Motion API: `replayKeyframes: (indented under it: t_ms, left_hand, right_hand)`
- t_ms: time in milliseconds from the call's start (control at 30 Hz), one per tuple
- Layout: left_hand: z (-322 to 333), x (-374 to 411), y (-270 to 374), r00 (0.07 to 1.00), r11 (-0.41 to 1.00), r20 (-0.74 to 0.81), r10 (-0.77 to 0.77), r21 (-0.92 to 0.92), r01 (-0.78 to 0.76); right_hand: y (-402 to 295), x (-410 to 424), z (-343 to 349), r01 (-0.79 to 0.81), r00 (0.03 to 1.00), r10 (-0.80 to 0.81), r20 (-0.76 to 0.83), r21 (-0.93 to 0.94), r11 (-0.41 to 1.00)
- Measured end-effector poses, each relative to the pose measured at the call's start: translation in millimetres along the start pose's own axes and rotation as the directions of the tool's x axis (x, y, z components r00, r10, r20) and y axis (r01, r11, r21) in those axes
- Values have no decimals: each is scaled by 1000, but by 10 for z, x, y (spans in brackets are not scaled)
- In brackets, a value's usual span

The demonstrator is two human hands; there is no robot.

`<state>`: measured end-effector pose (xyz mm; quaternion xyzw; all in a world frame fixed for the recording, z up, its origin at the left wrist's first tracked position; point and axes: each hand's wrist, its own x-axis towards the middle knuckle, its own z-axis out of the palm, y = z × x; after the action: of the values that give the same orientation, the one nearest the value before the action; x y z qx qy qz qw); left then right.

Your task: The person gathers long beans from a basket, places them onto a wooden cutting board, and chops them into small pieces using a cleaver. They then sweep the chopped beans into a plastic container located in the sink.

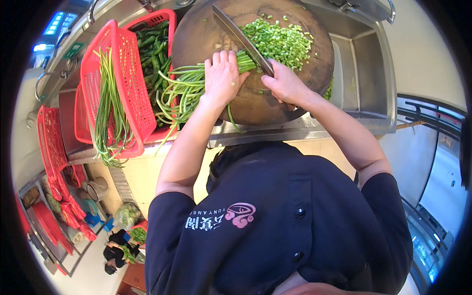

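Observation:
My left hand presses down on a bundle of long green stems, which look like garlic scapes. Their cut ends point right, towards the blade. In my right hand is the handle of a broad cleaver, its blade slanting up and left beside the stem ends. Both hands are over a round wooden chopping block. Right of the blade lies a heap of short chopped green pieces. The loose tails of the bundle hang over the block's left edge.
Left of the block, a red plastic basket holds green peppers. A tilted red basket carries more long stems. Steel sinks flank the block. A shelf rack and another person with greens are at lower left.

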<state>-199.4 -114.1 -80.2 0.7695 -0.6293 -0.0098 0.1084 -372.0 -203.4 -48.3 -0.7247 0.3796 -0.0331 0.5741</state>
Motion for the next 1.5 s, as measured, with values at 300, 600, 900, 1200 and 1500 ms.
replayKeyframes:
  t_ms: [300,600,900,1200,1500]
  left_hand:
    - [134,389,214,1000,998,3,7,64,-7]
    - [94,361,217,997,997,22,-75,-9,76]
    - [152,314,168,1000,1000,1,7,-14,-7]
    - [8,300,142,998,999,56,-25,-19,26]
    - [-7,122,12,992,993,68,-107,67,102]
  right_hand:
    - [116,-230,-556,-79,997,82,-8,212,974]
    - [-169,-604,-569,-91,995,89,35,80,993]
    - [-221,-319,-557,-158,978,135,156,139,978]
    - [116,96,-168,73,993,-77,-87,-55,996]
    - [-211,-101,-385,-36,999,37,-10,66,997]
